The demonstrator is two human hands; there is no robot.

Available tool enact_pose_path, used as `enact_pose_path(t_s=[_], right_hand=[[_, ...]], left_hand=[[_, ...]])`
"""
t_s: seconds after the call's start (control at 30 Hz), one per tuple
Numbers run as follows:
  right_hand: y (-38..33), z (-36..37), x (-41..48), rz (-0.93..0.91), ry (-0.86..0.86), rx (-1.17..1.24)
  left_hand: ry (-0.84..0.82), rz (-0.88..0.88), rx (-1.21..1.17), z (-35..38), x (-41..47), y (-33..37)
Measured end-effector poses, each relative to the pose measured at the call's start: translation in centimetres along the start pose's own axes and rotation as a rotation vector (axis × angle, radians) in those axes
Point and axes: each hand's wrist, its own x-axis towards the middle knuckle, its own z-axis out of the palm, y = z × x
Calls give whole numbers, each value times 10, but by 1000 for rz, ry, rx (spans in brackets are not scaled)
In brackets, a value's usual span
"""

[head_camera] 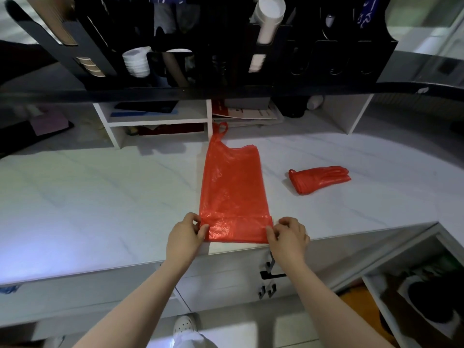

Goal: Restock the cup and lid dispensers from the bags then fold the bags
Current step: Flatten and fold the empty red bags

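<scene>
While the red plastic bag (233, 187) lies flat and lengthwise on the marble tabletop (100, 202), its near end folded over at the front edge, the left hand (184, 237) pinches the fold's left corner and the right hand (288, 237) pinches its right corner, fingers curled. A folded red bag (317, 180) lies to the right, well apart
</scene>
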Motion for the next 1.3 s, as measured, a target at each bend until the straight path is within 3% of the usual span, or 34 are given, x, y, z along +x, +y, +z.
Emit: enact_pose_path(t_s=[0.1,0.2,0.3,0.4,0.5,0.6,0.8,0.93,1.03,1.17,1.3], right_hand=[[-3,3,-3,0,33,-27],[-7,3,-7,-1,89,-32],[-7,1,-14,-84,73,52],[1,2,-18,-386,-137,-191],[7,5,-17,-476,-321,-362],[7,6,-15,-479,-338,-408],[2,-7,-15,-571,-294,-363],[5,-17,-13,-621,-235,-197],[6,-24,-10,-505,-213,87],[-1,-26,-8,-163,-136,363],[0,-22,-1,-14,-107,317]], left_hand=[[43,94,127,5,-5,1],[94,395,257,10,-11,-5],[-16,648,457,15,-14,-11],[-151,587,573,15,-16,-16],[-215,532,559,15,-16,-19],[-195,525,533,14,-18,-19],[-109,797,616,14,-18,-15],[-153,761,544,11,-19,-14],[-159,734,362,9,-21,-18],[-148,398,49,2,-21,-10],[-51,139,-114,-2,-15,-5]])
